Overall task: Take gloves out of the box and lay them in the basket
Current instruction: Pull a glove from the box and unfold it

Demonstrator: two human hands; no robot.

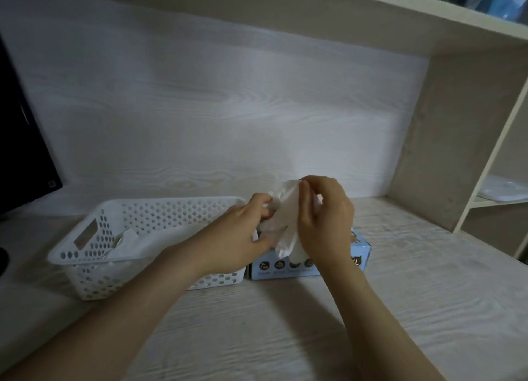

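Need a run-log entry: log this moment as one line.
left hand: grips glove | right hand: pinches glove | glove: over box, not in basket | basket: white pieces inside

Pale woodgrain desk (pixel 257 323), matching back panel (pixel 214 109), shelf (pixel 400 12) overhead.

Left hand (pixel 243 235) and right hand (pixel 323 223) both pinching 1 white glove (pixel 285 209) above a blue box (pixel 285 270), white perforated basket (pixel 94 237) just left of it holding gloves (pixel 128 245), pale wood desk (pixel 257 323)
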